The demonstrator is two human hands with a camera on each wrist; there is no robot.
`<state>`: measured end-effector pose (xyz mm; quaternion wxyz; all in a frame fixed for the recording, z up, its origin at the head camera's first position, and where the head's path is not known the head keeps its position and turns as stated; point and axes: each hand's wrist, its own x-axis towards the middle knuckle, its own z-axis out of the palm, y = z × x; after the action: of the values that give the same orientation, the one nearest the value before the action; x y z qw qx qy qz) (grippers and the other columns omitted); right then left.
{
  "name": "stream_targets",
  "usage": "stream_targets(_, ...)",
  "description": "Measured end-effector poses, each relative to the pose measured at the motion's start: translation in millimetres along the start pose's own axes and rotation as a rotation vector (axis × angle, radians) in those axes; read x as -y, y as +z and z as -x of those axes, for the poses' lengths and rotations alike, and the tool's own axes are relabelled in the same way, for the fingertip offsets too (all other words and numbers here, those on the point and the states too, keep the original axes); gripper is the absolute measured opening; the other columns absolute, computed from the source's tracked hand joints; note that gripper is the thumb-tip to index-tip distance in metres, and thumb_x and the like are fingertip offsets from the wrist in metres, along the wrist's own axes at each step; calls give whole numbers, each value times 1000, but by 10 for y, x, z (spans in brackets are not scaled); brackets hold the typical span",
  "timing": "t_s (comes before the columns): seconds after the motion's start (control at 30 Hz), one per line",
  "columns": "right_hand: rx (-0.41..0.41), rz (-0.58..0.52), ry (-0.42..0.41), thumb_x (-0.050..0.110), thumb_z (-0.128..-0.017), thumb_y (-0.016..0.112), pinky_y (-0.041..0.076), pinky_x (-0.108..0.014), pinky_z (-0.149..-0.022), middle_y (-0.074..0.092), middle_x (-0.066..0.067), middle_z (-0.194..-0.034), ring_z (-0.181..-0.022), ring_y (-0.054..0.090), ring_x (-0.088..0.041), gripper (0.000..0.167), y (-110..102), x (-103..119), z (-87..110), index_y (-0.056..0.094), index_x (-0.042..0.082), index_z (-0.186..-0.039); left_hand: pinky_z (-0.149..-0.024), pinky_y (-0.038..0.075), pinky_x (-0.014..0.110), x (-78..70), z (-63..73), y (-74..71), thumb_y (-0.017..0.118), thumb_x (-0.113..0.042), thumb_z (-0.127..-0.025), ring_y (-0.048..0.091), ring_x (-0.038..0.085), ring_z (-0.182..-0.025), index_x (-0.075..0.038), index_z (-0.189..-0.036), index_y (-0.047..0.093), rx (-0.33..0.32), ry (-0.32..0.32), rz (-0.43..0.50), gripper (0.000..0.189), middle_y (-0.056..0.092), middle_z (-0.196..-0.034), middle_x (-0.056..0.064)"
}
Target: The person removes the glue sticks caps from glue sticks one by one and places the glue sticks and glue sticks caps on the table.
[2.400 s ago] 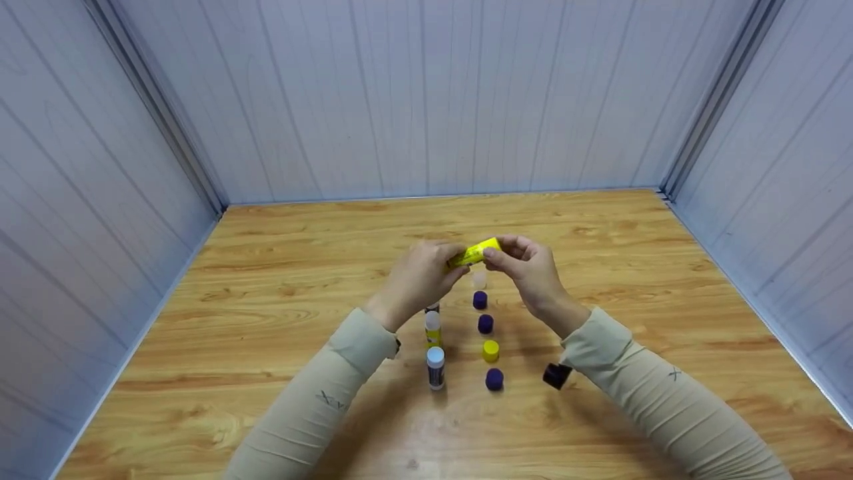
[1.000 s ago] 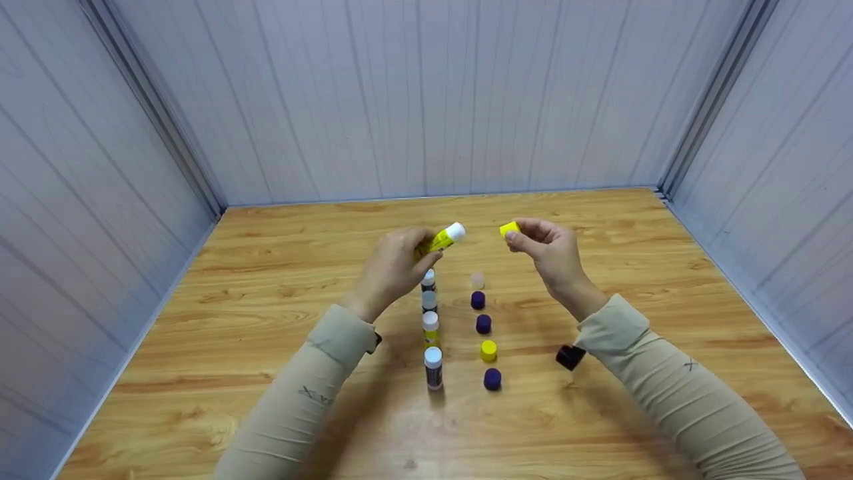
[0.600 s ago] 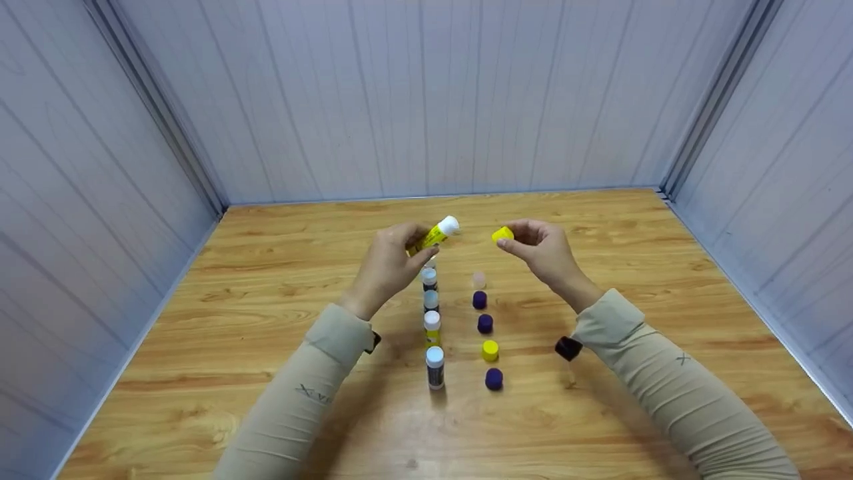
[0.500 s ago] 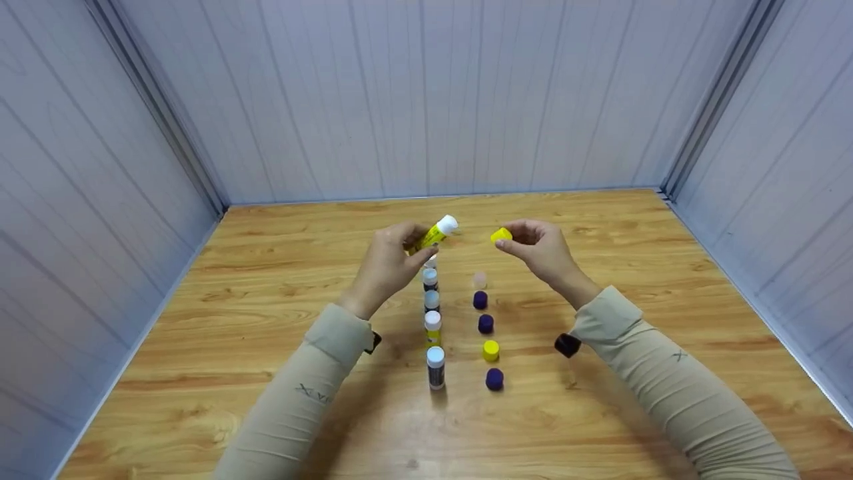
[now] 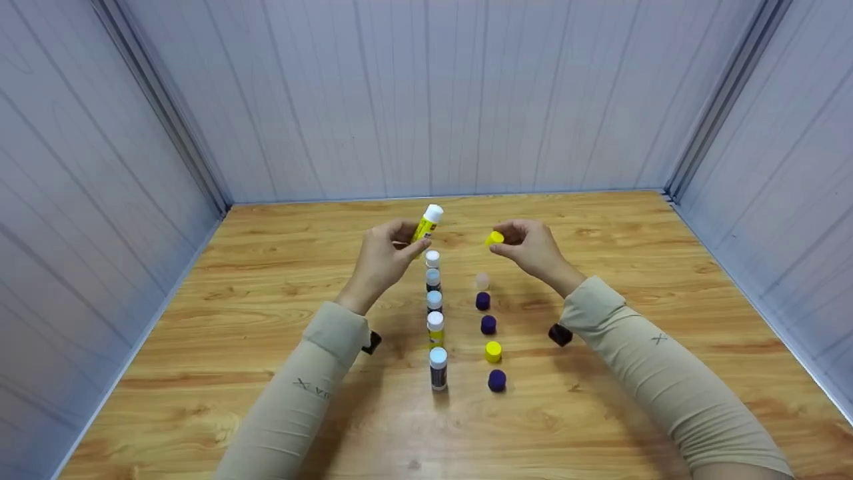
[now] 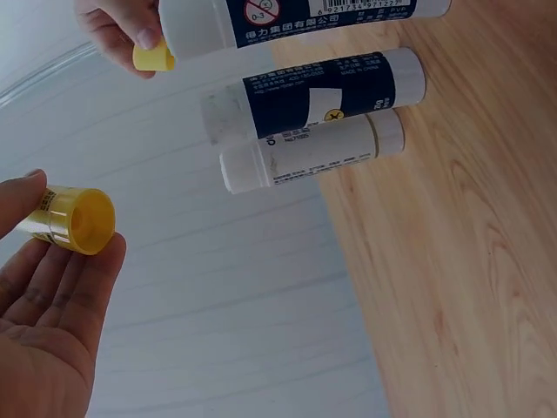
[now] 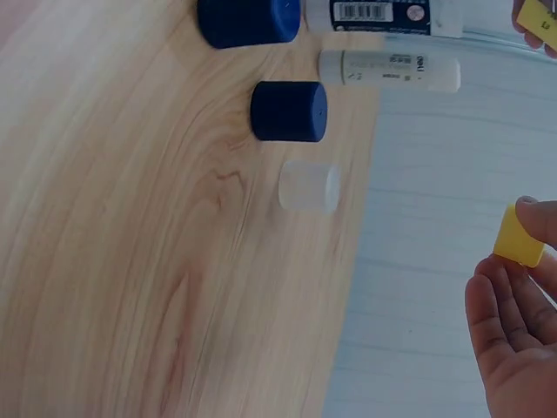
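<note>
My left hand [image 5: 381, 259] grips a yellow glue stick [image 5: 424, 228], its white top bare and tilted up to the right. In the left wrist view the yellow base [image 6: 90, 219] of that stick faces the camera, held between thumb and fingers. A yellow cap [image 5: 494, 238] is pinched by my right hand [image 5: 532, 250], above the table and apart from the stick. The right wrist view shows that cap [image 7: 519, 238] between thumb and fingertips. Below the hands, uncapped glue sticks [image 5: 438, 370] stand upright in a column, beside a column of loose caps.
The loose caps are mostly dark blue [image 5: 497, 381], with one yellow cap [image 5: 493, 351] and a translucent cap [image 5: 482, 281] at the far end. The wooden table [image 5: 280, 287] is bounded by pale panel walls [image 5: 426, 100] at the back and sides.
The yellow cap has come off the glue stick, and the hands have drawn apart. Since then my left hand has moved slightly left and turned the stick more upright; my right hand has shifted slightly left.
</note>
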<state>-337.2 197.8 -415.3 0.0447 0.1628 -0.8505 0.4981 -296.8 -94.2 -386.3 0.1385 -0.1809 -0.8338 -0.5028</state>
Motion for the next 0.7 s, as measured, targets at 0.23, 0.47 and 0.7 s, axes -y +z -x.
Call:
stream_targets(0.23, 47, 93, 24, 7, -101, 78, 64, -33, -92, 76, -21, -122, -108, 74, -32, 33, 71, -63, -107, 71, -4, -131, -98, 64, 44, 78, -40, 9, 76, -11, -103, 75, 30, -107, 3, -136, 71, 14, -42, 47, 36, 78, -117, 18)
stream_targets(0.47, 86, 139, -3, 2, -100, 77, 65, -45, -96, 76, -23, -121, -108, 75, -35, 31, 124, -151, -180, 72, -6, -129, -97, 64, 42, 141, -85, 29, 75, -14, -105, 73, 28, -106, 1, -135, 71, 15, -80, 74, 34, 76, -117, 17)
stream_targets(0.7, 132, 238, -36, 0, -99, 76, 63, -49, -95, 77, -23, -118, -105, 74, -35, 28, 208, -252, -258, 74, -6, -126, -95, 64, 40, 209, -144, 27, 76, -15, -104, 72, 27, -107, 0, -135, 70, 8, -102, 103, 34, 76, -118, 16)
